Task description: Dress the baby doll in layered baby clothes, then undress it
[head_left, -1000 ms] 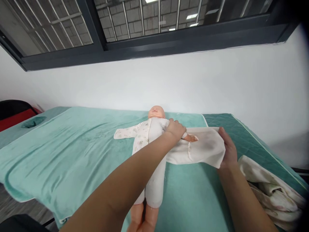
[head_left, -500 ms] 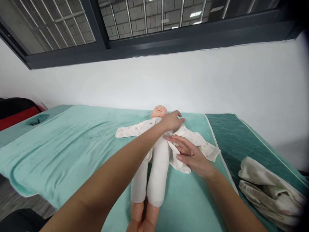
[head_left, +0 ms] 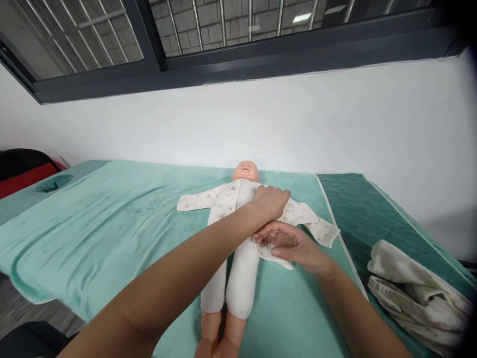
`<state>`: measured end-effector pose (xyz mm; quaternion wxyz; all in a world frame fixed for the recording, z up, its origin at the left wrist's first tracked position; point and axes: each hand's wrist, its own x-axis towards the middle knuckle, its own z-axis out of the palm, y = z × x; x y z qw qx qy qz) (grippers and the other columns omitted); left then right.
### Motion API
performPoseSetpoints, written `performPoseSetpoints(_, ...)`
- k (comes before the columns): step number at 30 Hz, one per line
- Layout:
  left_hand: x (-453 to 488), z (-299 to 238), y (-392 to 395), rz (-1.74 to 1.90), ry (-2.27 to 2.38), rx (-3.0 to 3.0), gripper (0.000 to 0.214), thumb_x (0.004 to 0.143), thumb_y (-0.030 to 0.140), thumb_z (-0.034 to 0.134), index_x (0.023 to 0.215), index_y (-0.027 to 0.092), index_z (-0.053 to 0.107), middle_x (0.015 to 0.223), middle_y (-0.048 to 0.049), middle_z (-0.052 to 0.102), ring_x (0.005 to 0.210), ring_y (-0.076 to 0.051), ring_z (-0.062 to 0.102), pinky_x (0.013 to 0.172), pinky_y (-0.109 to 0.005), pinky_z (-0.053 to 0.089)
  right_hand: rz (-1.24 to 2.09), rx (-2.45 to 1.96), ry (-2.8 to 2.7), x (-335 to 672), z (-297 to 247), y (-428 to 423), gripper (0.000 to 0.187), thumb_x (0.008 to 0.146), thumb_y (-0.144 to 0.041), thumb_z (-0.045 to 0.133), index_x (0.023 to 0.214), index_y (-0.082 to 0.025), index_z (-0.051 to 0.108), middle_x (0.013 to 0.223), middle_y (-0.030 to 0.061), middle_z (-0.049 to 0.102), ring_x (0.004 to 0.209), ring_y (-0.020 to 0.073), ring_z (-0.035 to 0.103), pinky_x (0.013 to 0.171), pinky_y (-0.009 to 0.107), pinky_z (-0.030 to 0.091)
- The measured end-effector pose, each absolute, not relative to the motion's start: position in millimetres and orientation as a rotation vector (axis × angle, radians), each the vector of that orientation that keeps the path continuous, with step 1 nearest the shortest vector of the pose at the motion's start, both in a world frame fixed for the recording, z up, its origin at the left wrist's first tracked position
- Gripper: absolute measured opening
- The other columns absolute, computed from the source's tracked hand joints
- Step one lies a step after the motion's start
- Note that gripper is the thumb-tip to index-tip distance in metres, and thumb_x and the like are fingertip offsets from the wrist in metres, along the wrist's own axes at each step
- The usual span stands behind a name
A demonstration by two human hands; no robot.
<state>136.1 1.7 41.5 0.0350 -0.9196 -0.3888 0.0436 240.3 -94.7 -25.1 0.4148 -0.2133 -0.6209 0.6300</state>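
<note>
A baby doll (head_left: 246,278) lies on its back, its head toward the wall and its feet toward me. Its body and legs are white. A white printed baby shirt (head_left: 223,203) is on it, front parted, both sleeves spread sideways. My left hand (head_left: 272,201) reaches across the doll's chest, fingers curled down at the shirt's front on the right side; its fingertips are hidden. Just below, my right hand (head_left: 290,243) is held with fingers bent and thumb apart, over the shirt's lower right flap. I see no cloth pinched in it.
The doll lies on a turquoise cloth (head_left: 122,223) covering the table. A darker green cover (head_left: 350,199) shows at the right, with a crumpled pale printed cloth (head_left: 413,293) on it. A white wall (head_left: 208,129) and a dark window frame (head_left: 261,64) stand behind. Something red and black (head_left: 26,171) is far left.
My left hand has moved slightly down toward me and its stretched fingers have curled. My right hand has turned and shifted a little lower, and the shirt flap beside it lies lower.
</note>
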Motion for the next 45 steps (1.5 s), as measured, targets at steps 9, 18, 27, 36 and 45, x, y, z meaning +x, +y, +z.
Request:
performPoseSetpoints(9, 107, 53, 40, -0.436, -1.676, -2.728, 0.031, 0.095, 0.021, 0.039, 0.118, 0.021, 0.060, 0.106, -0.0097, 0.072, 0.098, -0.023, 0.066, 0.079, -0.032, 0.048, 0.898, -1.116, -1.604, 228, -38, -84, 0.021, 0.085, -0.036, 0.070, 0.099, -0.024, 0.060, 0.097, 0.0016, 0.060, 0.088, 0.0173, 0.056, 0.083, 0.033, 0.047)
performPoseSetpoints(18, 126, 41, 16, -0.055, -1.480, -2.933, 0.048, 0.082, 0.039, 0.059, 0.125, 0.021, 0.051, 0.092, -0.0077, 0.072, 0.080, -0.026, 0.068, 0.067, -0.034, 0.048, 0.863, -1.170, -1.693, 228, -38, -86, 0.018, 0.088, -0.037, 0.065, 0.100, -0.025, 0.058, 0.101, 0.0017, 0.060, 0.091, 0.0188, 0.056, 0.080, 0.033, 0.047)
performPoseSetpoints(27, 115, 46, 46, -0.503, -1.835, -2.647, 0.025, 0.093, 0.029, 0.044, 0.108, 0.022, 0.063, 0.103, -0.0101, 0.071, 0.095, -0.025, 0.066, 0.078, -0.035, 0.049, 0.749, -1.026, -1.747, 233, -37, -84, 0.015, 0.092, -0.033, 0.061, 0.105, -0.024, 0.061, 0.107, 0.0041, 0.059, 0.092, 0.0176, 0.057, 0.084, 0.032, 0.047)
performPoseSetpoints(36, 79, 58, 68, -0.727, -2.017, -2.539, 0.018, 0.090, 0.029, 0.052, 0.098, 0.027, 0.067, 0.105, -0.0037, 0.072, 0.094, -0.022, 0.065, 0.081, -0.032, 0.048, 0.694, -1.057, -1.856, 233, -30, -89, 0.034, 0.084, -0.039, 0.073, 0.113, -0.026, 0.059, 0.113, 0.0052, 0.059, 0.101, 0.0216, 0.057, 0.089, 0.036, 0.047)
performPoseSetpoints(45, 58, 48, 64, -0.721, -2.141, -2.457, 0.028, 0.095, 0.037, 0.042, 0.111, 0.026, 0.061, 0.110, -0.0069, 0.072, 0.096, -0.024, 0.066, 0.080, -0.034, 0.048, 0.309, -1.328, -2.066, 251, -45, -74, 0.027, 0.085, -0.032, 0.070, 0.109, -0.025, 0.059, 0.113, 0.0058, 0.062, 0.108, 0.0279, 0.057, 0.091, 0.041, 0.044)
